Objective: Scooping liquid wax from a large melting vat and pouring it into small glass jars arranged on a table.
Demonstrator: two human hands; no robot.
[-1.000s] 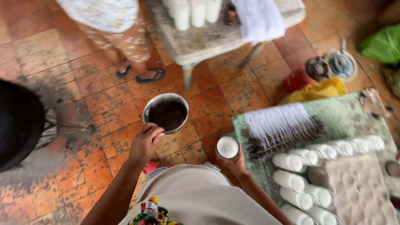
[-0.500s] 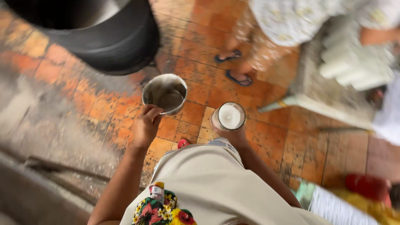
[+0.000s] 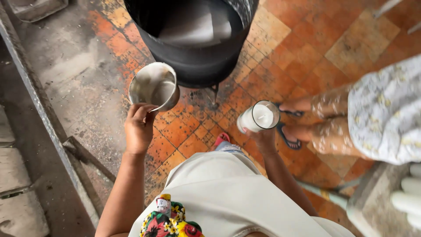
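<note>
My left hand point(image 3: 139, 128) grips the rim of a dented metal mug point(image 3: 154, 86) and holds it tilted, with a little pale liquid inside. My right hand point(image 3: 262, 139) holds a clear glass point(image 3: 259, 117) filled with white wax, a small wick at its centre. Both are held out over the orange tiled floor point(image 3: 302, 52). A large black pot point(image 3: 193, 35) with pale liquid stands on the floor just beyond the mug.
Another person stands at the right in a patterned skirt point(image 3: 386, 118) and dark sandals point(image 3: 287, 137). White candles point(image 3: 405, 199) lie on a surface at the bottom right. A concrete step and grey ledge point(image 3: 30, 114) run along the left.
The view has swung left toward the black pot, which now sits right ahead. Both hands still hold the mug and the glass; the table and green mat are gone from view.
</note>
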